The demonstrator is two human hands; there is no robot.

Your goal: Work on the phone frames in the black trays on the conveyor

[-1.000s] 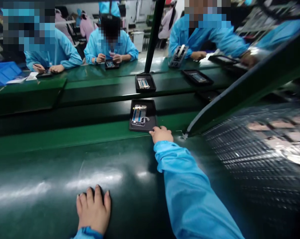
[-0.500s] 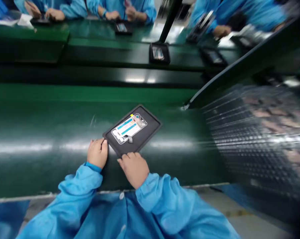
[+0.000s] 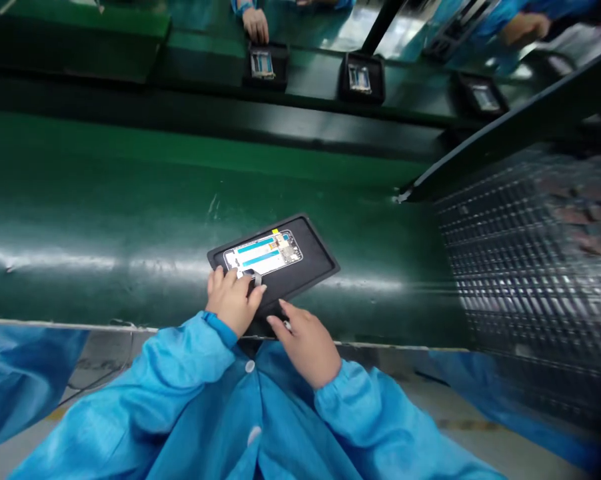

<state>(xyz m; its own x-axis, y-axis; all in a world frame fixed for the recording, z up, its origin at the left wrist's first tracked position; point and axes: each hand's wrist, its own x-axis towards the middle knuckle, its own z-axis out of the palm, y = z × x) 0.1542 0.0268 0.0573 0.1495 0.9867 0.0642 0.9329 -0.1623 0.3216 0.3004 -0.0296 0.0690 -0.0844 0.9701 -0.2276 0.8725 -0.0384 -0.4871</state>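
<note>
An opened phone [image 3: 280, 250], with its white and blue inside and circuit board showing, lies slanted in a shallow black tray [image 3: 313, 257]. My left hand [image 3: 233, 300] reaches over the tray's near left side. Its fingers bend onto the phone's lower end, and the thumb is beside a small grey strip [image 3: 258, 280]. At the tray's near edge is my right hand [image 3: 308, 343], its thumb and forefinger curled close together. A small whitish bit shows between them; I cannot tell what it is. Part of the phone's lower end is hidden under my left fingers.
A green bench [image 3: 105, 220] spans the view. Across it stand black trays [image 3: 375, 80] with opened phones, and a co-worker's hand [image 3: 256, 25] is at one. A dark post [image 3: 383, 27] rises behind. To the right is a blurred metal rack [image 3: 510, 260].
My left hand has moved from the tray's left corner onto the phone's lower end. My right hand has shifted right along the near edge. The tray has turned slightly, and the view has tilted down.
</note>
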